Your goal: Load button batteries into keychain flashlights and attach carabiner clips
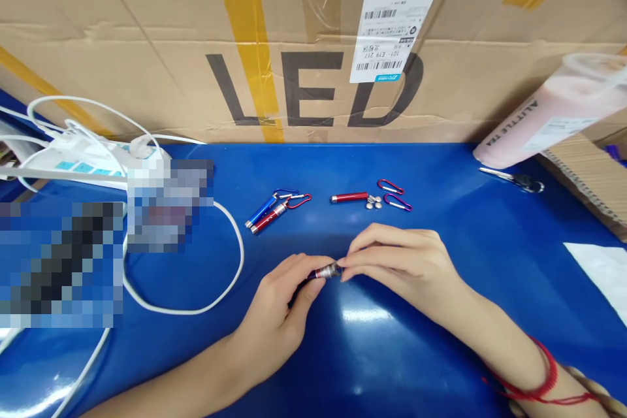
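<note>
In my left hand [289, 307], closed round it, is a small dark keychain flashlight [325, 272] with a silvery, printed section near its right end. The fingers of my right hand [396, 255] are pinched together at that end and touch it; whatever is between the fingertips is too small to make out. Beyond my hands lie a blue keychain flashlight [262, 211] and a red keychain flashlight [269, 216], side by side with carabiner clips. Farther right is a red flashlight tube [349, 197], with several button cells [373, 201] by its end. Two loose carabiners, one red [390, 187] and one purple-blue [398, 202], lie beside the cells.
A large cardboard box [161, 26] walls off the back of the blue table [421, 366]. At left are a power strip [93, 166], a white cable [240, 241] and blurred items. At right stand a pink drink cup [533, 117], keys [522, 181] and white paper [600, 268].
</note>
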`<control>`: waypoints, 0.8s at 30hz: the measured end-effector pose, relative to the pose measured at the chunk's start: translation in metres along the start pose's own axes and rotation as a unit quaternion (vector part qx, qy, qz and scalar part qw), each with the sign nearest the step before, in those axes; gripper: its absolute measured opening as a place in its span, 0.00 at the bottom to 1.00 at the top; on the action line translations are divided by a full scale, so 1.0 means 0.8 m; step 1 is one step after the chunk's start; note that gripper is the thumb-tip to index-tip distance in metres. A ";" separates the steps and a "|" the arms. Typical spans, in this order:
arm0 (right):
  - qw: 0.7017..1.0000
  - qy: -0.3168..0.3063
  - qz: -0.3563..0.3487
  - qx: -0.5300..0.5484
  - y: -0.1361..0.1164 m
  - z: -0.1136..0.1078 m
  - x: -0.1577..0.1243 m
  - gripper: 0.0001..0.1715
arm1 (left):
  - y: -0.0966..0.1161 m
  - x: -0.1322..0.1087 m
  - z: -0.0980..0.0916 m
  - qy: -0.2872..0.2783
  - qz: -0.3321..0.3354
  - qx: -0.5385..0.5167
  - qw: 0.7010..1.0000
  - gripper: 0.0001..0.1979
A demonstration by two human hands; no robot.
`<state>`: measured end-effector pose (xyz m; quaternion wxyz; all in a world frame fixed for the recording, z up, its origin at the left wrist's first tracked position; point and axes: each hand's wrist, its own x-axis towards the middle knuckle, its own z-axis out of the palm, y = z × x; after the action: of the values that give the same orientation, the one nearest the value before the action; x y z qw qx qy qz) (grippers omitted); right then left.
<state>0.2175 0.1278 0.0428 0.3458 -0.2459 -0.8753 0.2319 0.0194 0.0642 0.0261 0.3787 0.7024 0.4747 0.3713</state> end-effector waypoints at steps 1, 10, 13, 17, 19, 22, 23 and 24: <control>1.000 -0.003 0.000 -0.001 -0.001 0.000 0.000 0.06 | 0.001 -0.001 0.000 -0.006 -0.003 -0.005 1.000 0.12; 0.999 -0.018 0.005 0.027 -0.002 0.001 0.001 0.09 | 0.003 -0.007 0.000 -0.038 -0.005 -0.021 0.999 0.10; 0.999 -0.026 0.008 0.038 -0.001 0.003 0.001 0.09 | 0.002 -0.007 -0.002 -0.041 0.010 -0.012 0.999 0.10; 0.996 -0.035 0.036 0.075 -0.003 0.006 0.002 0.06 | 0.001 -0.008 -0.002 -0.041 0.011 0.007 0.999 0.10; 0.993 -0.040 0.061 0.094 -0.004 0.006 0.004 0.06 | 0.001 -0.009 -0.001 -0.043 0.014 0.016 0.999 0.10; 0.985 -0.054 0.117 0.116 -0.006 0.005 0.006 0.08 | 0.002 -0.011 -0.001 -0.052 0.025 0.030 0.998 0.10; 0.982 -0.059 0.134 0.119 -0.007 0.004 0.006 0.08 | 0.002 -0.011 0.000 -0.057 0.031 0.036 0.997 0.11; 0.980 -0.064 0.149 0.119 -0.007 0.003 0.007 0.09 | 0.002 -0.012 0.000 -0.062 0.038 0.045 0.996 0.11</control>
<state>0.2107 0.1264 0.0473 0.2778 -0.3150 -0.8154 0.3985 0.0176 0.0549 0.0258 0.3612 0.7576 0.4397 0.3198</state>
